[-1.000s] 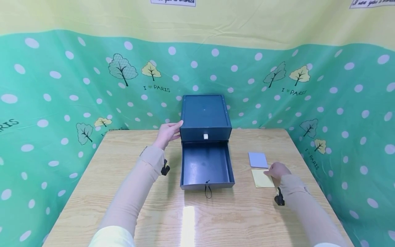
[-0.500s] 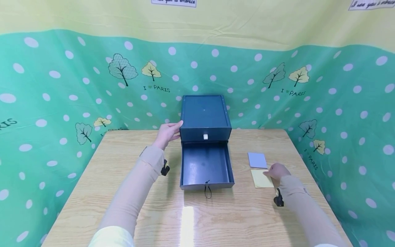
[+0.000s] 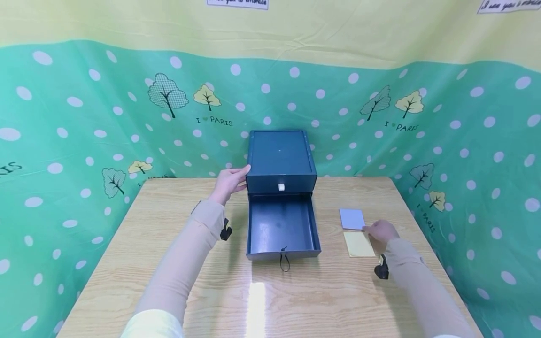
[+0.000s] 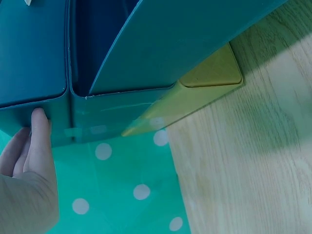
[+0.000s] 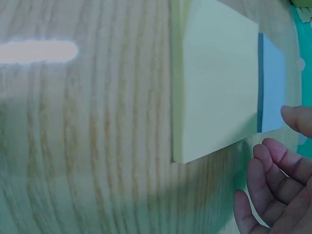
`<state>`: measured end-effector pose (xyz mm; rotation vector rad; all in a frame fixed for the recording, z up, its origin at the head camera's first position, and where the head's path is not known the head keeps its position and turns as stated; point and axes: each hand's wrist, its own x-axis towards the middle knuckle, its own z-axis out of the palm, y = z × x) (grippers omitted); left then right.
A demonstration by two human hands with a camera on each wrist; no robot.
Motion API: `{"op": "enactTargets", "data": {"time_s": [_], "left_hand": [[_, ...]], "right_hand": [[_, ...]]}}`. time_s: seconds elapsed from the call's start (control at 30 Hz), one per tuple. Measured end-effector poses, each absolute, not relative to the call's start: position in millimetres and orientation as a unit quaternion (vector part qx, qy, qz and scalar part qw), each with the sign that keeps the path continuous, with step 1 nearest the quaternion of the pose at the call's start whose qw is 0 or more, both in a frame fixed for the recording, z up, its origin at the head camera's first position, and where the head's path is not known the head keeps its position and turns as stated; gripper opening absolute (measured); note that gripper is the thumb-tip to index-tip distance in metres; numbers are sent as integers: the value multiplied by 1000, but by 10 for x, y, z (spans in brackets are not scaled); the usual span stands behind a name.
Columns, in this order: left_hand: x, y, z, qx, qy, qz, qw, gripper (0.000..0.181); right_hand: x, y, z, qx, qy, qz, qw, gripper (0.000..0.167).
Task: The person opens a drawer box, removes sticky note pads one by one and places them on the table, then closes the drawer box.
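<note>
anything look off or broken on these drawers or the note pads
One oddity: the open lower drawer has a black cord loop, the upper drawer a white knob. I see no plain damage or spill; the yellow pad and blue pad lie flat.

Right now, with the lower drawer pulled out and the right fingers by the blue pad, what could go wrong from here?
The right fingers might nudge the yellow pad, which lies close beside the blue pad. The lower drawer juts out, so the right sleeve could bump it. If the left fingers leave the cabinet, it might shift when knocked.
</note>
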<state>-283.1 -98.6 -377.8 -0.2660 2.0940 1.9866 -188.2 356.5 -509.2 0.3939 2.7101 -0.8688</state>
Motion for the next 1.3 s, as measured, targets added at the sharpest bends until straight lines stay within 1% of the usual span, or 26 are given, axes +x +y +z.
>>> {"op": "enactTargets", "data": {"time_s": [0.13, 0.33, 0.43, 0.6, 0.73, 0.83, 0.9, 1.07, 1.13, 1.3], "left_hand": [[-2848, -987, -3784, -95, 715, 681, 126, 59], [-2850, -991, -3789, -94, 715, 681, 128, 60], [-2832, -994, -3792, -88, 719, 678, 123, 62], [-2811, -994, -3781, -84, 723, 677, 112, 64], [-2824, -987, -3767, -91, 720, 677, 121, 60], [-2826, -984, -3761, -93, 716, 681, 123, 59], [-2822, -982, -3760, -92, 716, 681, 122, 58], [-2824, -978, -3761, -93, 717, 680, 123, 58], [-2829, -976, -3764, -93, 716, 681, 121, 58], [-2829, -976, -3760, -93, 715, 682, 120, 58]], "right_hand": [[-1915, 3555, -5057, 119, 934, -312, 124, 39], [-1967, 3507, -5016, 119, 901, -392, 141, 34], [-1995, 3481, -4996, 131, 868, -451, 158, 36], [-2039, 3424, -4933, 133, 809, -534, 209, 44], [-2058, 3389, -4886, 105, 761, -594, 236, 39], [-2065, 3362, -4867, 83, 726, -636, 248, 34], [-2073, 3345, -4858, 74, 710, -654, 251, 33], [-2079, 3278, -4797, 64, 705, -659, 253, 46], [-2081, 3244, -4763, 52, 701, -663, 260, 52], [-2094, 3133, -4664, 16, 671, -686, 283, 60]]}}
